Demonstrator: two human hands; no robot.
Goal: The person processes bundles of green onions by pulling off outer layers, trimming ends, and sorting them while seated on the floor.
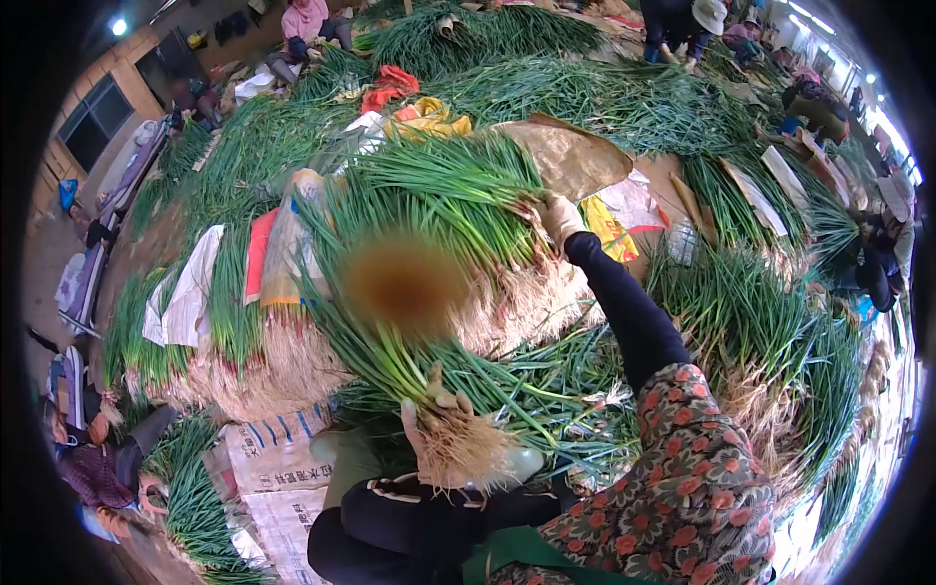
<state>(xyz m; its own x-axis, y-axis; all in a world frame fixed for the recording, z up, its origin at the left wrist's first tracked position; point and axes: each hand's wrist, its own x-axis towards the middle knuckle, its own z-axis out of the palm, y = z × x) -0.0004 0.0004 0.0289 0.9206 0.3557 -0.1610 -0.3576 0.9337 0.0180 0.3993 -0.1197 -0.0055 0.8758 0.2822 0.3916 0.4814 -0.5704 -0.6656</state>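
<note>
Scallions [402, 369] lie clamped in the left hand [415, 431]; the right hand [563, 218], well apart, touches heaped stems [492, 219], grip unclear.

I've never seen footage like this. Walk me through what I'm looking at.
There is no robot here: a person works with their own two hands. This single picture comes from a camera worn on the head, looking forward and down. The left hand holds a bunch of long green plants near its pale roots. The right hand is at the stems of a large heap. More such heaps lie on the floor, with a printed sack nearby and other people around. A brown blur hides part of the middle.
</note>
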